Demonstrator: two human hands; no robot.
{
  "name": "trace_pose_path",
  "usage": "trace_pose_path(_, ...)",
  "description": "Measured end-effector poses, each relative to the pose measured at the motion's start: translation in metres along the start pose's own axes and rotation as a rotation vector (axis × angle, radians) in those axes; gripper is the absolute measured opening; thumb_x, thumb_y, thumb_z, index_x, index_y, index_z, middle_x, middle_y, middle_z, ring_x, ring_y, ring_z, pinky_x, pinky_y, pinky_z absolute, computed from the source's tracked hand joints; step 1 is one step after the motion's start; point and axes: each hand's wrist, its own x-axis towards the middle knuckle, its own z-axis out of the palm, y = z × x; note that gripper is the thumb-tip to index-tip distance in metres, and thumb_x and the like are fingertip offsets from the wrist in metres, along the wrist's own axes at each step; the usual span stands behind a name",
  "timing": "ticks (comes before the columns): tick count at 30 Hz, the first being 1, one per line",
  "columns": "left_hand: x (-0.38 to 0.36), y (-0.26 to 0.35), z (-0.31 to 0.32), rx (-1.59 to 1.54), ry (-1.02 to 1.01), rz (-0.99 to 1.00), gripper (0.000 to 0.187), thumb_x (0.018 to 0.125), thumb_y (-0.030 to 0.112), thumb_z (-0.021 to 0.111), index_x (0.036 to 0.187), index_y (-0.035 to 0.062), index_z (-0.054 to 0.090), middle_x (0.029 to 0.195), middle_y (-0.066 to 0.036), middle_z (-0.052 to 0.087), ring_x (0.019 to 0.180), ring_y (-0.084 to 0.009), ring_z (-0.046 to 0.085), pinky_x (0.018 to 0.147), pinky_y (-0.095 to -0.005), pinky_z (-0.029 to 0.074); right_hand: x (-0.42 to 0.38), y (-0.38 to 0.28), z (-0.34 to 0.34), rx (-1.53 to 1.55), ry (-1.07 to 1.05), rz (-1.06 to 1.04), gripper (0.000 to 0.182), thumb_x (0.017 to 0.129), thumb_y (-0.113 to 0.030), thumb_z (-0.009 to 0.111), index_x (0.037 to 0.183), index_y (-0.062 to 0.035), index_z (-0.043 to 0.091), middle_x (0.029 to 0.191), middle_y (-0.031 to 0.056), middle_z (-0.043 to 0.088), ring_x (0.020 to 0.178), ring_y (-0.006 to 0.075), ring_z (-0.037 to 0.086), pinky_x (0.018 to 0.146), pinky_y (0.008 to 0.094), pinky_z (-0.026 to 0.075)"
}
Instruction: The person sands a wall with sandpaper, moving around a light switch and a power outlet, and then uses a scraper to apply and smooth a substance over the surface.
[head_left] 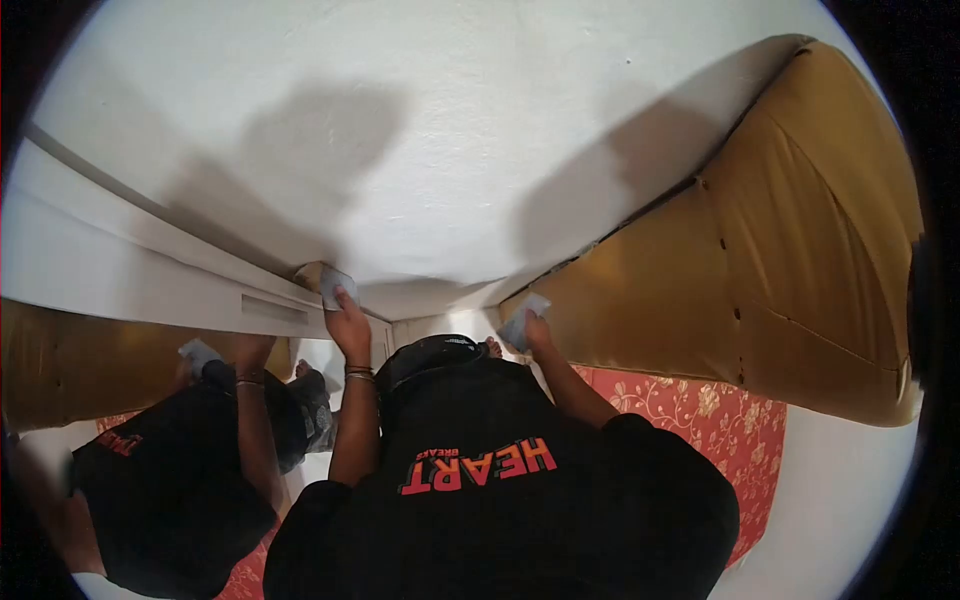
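Fingers closed, my left hand (347, 318) holds a grey-white cloth (338, 288) against the edge of a white frame (250, 272), beside a small tan piece (311, 275) at the frame's edge. My right hand (537, 332) grips another grey-white cloth (524, 318) next to the lower end of the gold upholstered furniture (680, 290). Thin bands circle my left wrist. What each cloth hides under it cannot be made out.
A mirror (150, 400) on the left reflects my body and arms. A white wall (450, 150) with shadows rises in front. Red floral fabric (700, 410) shows below the gold furniture at right. A bare foot (493, 347) stands near the middle.
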Motion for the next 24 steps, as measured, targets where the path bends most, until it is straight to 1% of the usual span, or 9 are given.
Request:
trace_pose_path(1,0.005,0.000,-0.003,-0.004,0.003,0.000,0.036,0.088,0.023,0.044,0.111,-0.0050,0.049,0.103,-0.023,0.053,0.103,-0.0341,0.050,0.087,-0.0381,0.039,-0.023,-0.020,-0.021,0.203,0.021,0.084,0.049,0.084,-0.032,0.041,0.118,0.0032,0.043,0.114,0.0205,0.049,0.105,0.0291,0.048,0.090,0.0354,0.036)
trace_pose_path(2,0.011,0.005,-0.006,-0.198,-0.109,-0.243,0.038,0.087,0.026,0.046,0.107,-0.0057,0.051,0.098,-0.019,0.055,0.096,-0.0296,0.054,0.080,-0.0354,0.043,-0.036,-0.031,-0.033,0.407,0.042,0.169,0.054,0.088,-0.042,0.036,0.115,0.0031,0.046,0.113,0.0165,0.052,0.105,0.0246,0.049,0.088,0.0335,0.036)
trace_pose_path(4,0.016,0.029,-0.013,-0.487,-0.325,-0.504,0.041,0.085,0.033,0.051,0.102,-0.0051,0.055,0.092,-0.008,0.058,0.086,-0.0153,0.056,0.067,-0.0267,0.047,-0.017,-0.034,-0.038,0.757,-0.024,0.013,0.048,0.087,-0.040,0.040,0.111,0.0003,0.049,0.108,0.0124,0.055,0.101,0.0219,0.051,0.086,0.0325,0.038)
trace_pose_path(6,0.026,0.071,-0.014,-0.435,-0.355,-0.322,0.041,0.084,0.033,0.052,0.100,-0.0048,0.055,0.091,-0.008,0.058,0.084,-0.0139,0.055,0.068,-0.0269,0.046,-0.002,-0.065,-0.063,0.996,-0.313,-0.270,0.034,0.087,-0.033,0.044,0.100,-0.0030,0.053,0.094,0.0070,0.058,0.088,0.0172,0.054,0.078,0.0299,0.042)
trace_pose_path(9,0.032,0.174,-0.035,-0.282,-0.436,-0.085,0.038,0.082,0.032,0.057,0.096,-0.0026,0.057,0.088,-0.005,0.058,0.081,-0.0101,0.051,0.072,-0.0259,0.043,-0.074,-0.182,-0.138,1.106,-0.330,-0.439,0.031,0.084,-0.027,0.053,0.103,-0.0020,0.053,0.095,0.0081,0.058,0.088,0.0139,0.054,0.077,0.0285,0.042)
trace_pose_path(13,0.031,0.217,-0.036,-0.401,-0.521,0.028,0.036,0.081,0.032,0.059,0.095,-0.0011,0.058,0.088,-0.004,0.058,0.082,-0.0112,0.051,0.074,-0.0259,0.041,-0.139,-0.243,-0.174,0.872,-0.242,-0.643,0.036,0.080,-0.028,0.057,0.102,0.0002,0.054,0.097,0.0077,0.058,0.088,0.0142,0.053,0.079,0.0260,0.040)
trace_pose_path(18,0.026,0.154,-0.007,-0.230,-0.543,0.173,0.037,0.080,0.033,0.059,0.093,-0.0018,0.058,0.088,-0.004,0.059,0.082,-0.0131,0.052,0.076,-0.0275,0.041,-0.088,-0.207,-0.125,0.719,-0.370,-0.448,0.034,0.079,-0.023,0.060,0.102,0.0018,0.056,0.096,0.0064,0.059,0.090,0.0147,0.054,0.081,0.0289,0.040)
trace_pose_path(22,0.036,0.027,0.031,-0.110,-0.699,-0.010,0.035,0.080,0.031,0.060,0.094,-0.0020,0.058,0.088,-0.006,0.060,0.081,-0.0124,0.053,0.074,-0.0278,0.042,0.014,-0.111,-0.048,0.635,-0.342,-0.302,0.035,0.079,-0.023,0.061,0.102,0.0024,0.056,0.095,0.0061,0.059,0.088,0.0148,0.054,0.079,0.0282,0.041)
trace_pose_path(24,0.043,0.024,0.035,-0.105,-0.716,-0.011,0.035,0.080,0.030,0.060,0.093,-0.0020,0.058,0.087,-0.006,0.061,0.080,-0.0121,0.053,0.073,-0.0279,0.043,0.024,-0.100,-0.050,0.716,-0.320,-0.204,0.036,0.078,-0.022,0.061,0.102,0.0037,0.055,0.095,0.0073,0.059,0.087,0.0152,0.054,0.078,0.0285,0.042)
